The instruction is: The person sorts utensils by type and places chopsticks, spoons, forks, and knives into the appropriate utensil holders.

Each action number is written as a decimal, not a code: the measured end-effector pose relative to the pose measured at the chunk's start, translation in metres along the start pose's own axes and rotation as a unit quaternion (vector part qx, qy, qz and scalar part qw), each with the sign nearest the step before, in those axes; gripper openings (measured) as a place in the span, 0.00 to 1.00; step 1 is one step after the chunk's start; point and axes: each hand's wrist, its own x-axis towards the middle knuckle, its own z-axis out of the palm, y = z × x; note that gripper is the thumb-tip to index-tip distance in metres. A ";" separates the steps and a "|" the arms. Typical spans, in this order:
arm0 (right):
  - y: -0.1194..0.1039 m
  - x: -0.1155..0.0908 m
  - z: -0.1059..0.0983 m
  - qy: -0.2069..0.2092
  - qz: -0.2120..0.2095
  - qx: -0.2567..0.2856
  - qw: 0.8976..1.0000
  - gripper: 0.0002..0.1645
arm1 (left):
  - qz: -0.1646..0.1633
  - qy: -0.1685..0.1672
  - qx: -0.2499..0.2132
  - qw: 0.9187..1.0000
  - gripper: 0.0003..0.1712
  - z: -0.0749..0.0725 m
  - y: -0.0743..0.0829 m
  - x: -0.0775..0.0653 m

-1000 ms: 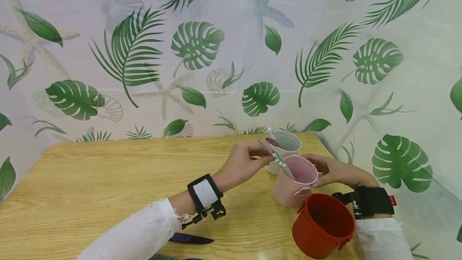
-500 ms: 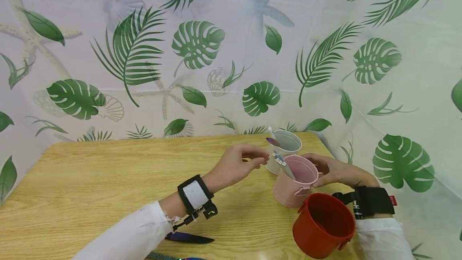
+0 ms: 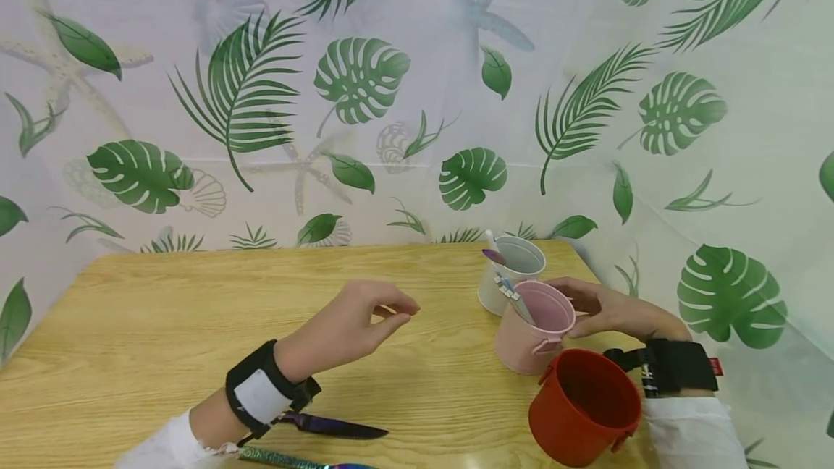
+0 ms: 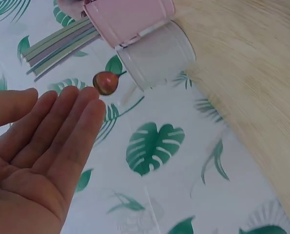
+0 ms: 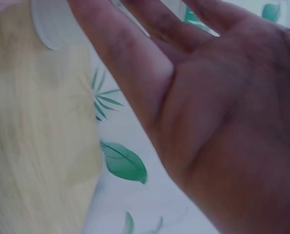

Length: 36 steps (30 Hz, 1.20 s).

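My left hand (image 3: 352, 320) is raised over the middle of the table with nothing in it, its fingers loosely bent and apart from the buckets. My right hand (image 3: 615, 310) holds the right side of the pink bucket (image 3: 521, 346), thumb near the rim and fingers behind it. Several pastel sticks (image 4: 62, 46) with squared ends, chopstick-like, lean out of the pink bucket. Behind it stands a white bucket (image 3: 491, 292), with a shiny spoon (image 4: 106, 83) and a white-tipped utensil (image 3: 491, 239) sticking out. The right wrist view shows mostly palm; the fingertips are cut off.
A red bucket (image 3: 576, 411) stands in front of the pink one, beside the right wrist. A purple knife (image 3: 339, 426) and a utensil with a glittery green handle (image 3: 280, 457) lie at the table's front. A leaf-print cloth (image 3: 391, 93) hangs behind the table (image 3: 215, 295).
My left hand has let go of a purple stick at the pink bucket and moved left and slightly down. The right hand and the buckets stay in place.
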 end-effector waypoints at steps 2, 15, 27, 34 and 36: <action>-0.002 -0.005 -0.002 0.001 -0.002 0.004 1.000 0.44 | -0.013 -0.003 0.005 1.000 0.11 -0.007 -0.003 -0.013; -0.053 -0.070 -0.003 0.125 0.024 -0.059 0.990 0.38 | -0.059 0.013 0.052 0.997 0.13 -0.043 -0.021 -0.072; -0.063 -0.110 0.041 0.148 0.059 -0.041 0.986 0.39 | -0.062 0.036 0.062 0.995 0.13 -0.058 -0.020 -0.081; -0.041 -0.124 0.059 0.124 0.061 -0.003 0.990 0.42 | -0.064 0.032 0.060 0.996 0.13 -0.058 -0.020 -0.080; -0.036 -0.123 0.065 0.111 0.066 0.011 0.992 0.44 | -0.065 0.031 0.062 0.995 0.13 -0.058 -0.020 -0.081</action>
